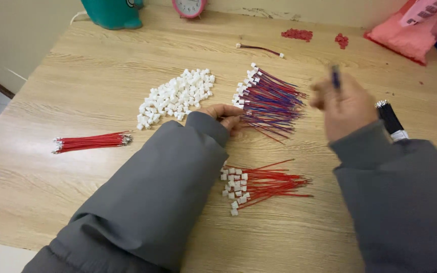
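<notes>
Left hand (223,114) is down on the light wood-grain counter (102,86), fingers curled in at the near-left edge of the fanned bundle of red and blue wires with white plastic plugs (269,101); fingertips touch or pinch the wire ends, can't tell which, mostly hidden by the grey padded sleeve (153,192). Right hand (342,106) is raised above the counter to the right of that bundle, motion-blurred, fingers closed narrow on a thin blue wire (335,77) sticking up from the grip. Pile of loose small white plastic connector housings (178,96) sits just left of the left hand. Second bundle, red wires with white plugs (259,184), lies nearer, between the two sleeves. Bare red wire bundle with metal crimp ends (92,142) lies well apart at the left. Single finished wire with a white plug (260,48) lies far centre; two small heaps of red bits (297,34) beyond it. Black cylindrical tool with a silver tip (390,120) lies just right of the right hand. Far edge: teal object (113,12), pink round clock (189,7), pink plastic bag (410,30) at far right.
</notes>
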